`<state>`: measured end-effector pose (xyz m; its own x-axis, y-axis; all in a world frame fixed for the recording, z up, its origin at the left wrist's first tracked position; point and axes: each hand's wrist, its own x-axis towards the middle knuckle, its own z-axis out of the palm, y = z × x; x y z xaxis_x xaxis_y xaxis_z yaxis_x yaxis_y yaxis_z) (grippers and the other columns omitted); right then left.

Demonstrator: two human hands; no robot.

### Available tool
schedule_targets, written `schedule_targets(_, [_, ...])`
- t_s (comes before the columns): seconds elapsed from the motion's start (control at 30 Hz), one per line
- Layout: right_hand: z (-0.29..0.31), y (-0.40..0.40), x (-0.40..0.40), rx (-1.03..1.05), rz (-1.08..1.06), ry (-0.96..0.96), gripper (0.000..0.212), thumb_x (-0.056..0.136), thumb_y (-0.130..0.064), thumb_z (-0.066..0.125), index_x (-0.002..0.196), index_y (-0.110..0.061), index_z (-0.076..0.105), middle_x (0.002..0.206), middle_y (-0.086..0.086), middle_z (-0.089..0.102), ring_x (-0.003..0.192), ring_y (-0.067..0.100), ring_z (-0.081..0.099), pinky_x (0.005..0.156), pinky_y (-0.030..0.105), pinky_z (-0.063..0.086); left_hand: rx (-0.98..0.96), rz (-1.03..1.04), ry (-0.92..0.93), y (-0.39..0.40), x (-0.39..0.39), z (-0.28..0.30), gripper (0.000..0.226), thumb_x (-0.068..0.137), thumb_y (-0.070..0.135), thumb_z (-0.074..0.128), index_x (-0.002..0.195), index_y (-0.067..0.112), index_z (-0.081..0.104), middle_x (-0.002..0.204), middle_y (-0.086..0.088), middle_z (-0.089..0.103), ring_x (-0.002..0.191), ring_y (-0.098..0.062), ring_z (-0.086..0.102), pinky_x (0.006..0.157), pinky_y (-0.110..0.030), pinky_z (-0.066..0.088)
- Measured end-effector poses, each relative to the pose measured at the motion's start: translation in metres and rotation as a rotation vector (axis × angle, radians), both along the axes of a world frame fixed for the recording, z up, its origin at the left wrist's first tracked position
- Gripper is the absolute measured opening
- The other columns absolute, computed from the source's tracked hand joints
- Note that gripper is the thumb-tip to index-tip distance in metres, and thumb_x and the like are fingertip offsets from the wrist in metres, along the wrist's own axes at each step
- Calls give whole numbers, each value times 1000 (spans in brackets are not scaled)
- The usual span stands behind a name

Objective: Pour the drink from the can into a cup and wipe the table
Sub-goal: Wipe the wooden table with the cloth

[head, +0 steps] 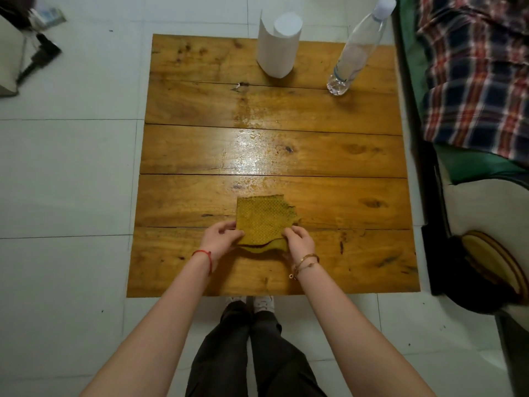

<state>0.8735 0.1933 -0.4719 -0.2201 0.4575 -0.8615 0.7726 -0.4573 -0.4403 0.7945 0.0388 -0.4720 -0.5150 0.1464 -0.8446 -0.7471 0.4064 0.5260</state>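
A yellow-green dotted cloth [264, 217] lies folded on the near part of the wooden table [186, 196]. My left hand [219, 239] pinches its near left corner and my right hand [299, 242] pinches its near right corner, lifting the top layer slightly. A wet, shiny streak [252, 147] runs down the middle of the table from the centre to the cloth. A clear plastic bottle [355, 53] with a white cap stands at the far right. A white paper roll [279, 44] stands at the far middle. No can or cup is in view.
White tiled floor surrounds the table. A bed with a plaid blanket [475, 75] runs along the right side. A dark round object [483, 273] sits at the near right. Dark items [37, 55] lie on the floor at the far left. My legs show below the table's near edge.
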Motion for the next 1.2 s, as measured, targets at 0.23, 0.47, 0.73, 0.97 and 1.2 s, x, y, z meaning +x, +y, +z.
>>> schedule_targets(0.23, [28, 5, -36, -263, -251, 241, 38, 93, 2, 52, 129, -12, 49, 92, 5, 62, 74, 13, 57, 60, 27, 48, 227, 175, -114, -9, -33, 28, 44, 91, -2, 59, 131, 15, 55, 115, -11, 64, 88, -15, 65, 66, -19, 58])
schedule_targets(0.47, [53, -2, -116, -287, -168, 335, 36, 94, 3, 49, 125, -16, 45, 75, 2, 54, 47, 5, 50, 38, 16, 38, 327, 311, -168, -26, -101, 40, 43, 92, 0, 57, 132, 17, 57, 102, -8, 67, 82, -16, 61, 58, -18, 55])
schedule_targets(0.73, [67, -19, -268, -176, -27, 462, 19, 91, 7, 44, 98, -10, 47, 69, 1, 42, 55, 11, 43, 41, 19, 31, 450, 391, -12, -38, -239, 46, 47, 96, -1, 49, 141, 15, 46, 110, -8, 63, 84, -15, 60, 59, -20, 53])
schedule_targets(0.97, [48, -22, -396, 60, 252, 506, 25, 83, -5, 52, 104, -17, 48, 79, 3, 46, 71, 21, 39, 63, 35, 33, 372, 257, 217, -38, -363, 34, 44, 97, 0, 47, 133, 25, 47, 144, -6, 50, 95, -17, 55, 72, -25, 45])
schedule_targets(1.2, [2, -8, -469, 198, 450, 506, 32, 88, -2, 49, 110, -24, 43, 110, -4, 54, 89, 11, 55, 70, 26, 46, 274, 177, 364, -27, -430, -2, 46, 95, -5, 46, 130, 26, 47, 147, -9, 47, 93, -12, 58, 66, -20, 49])
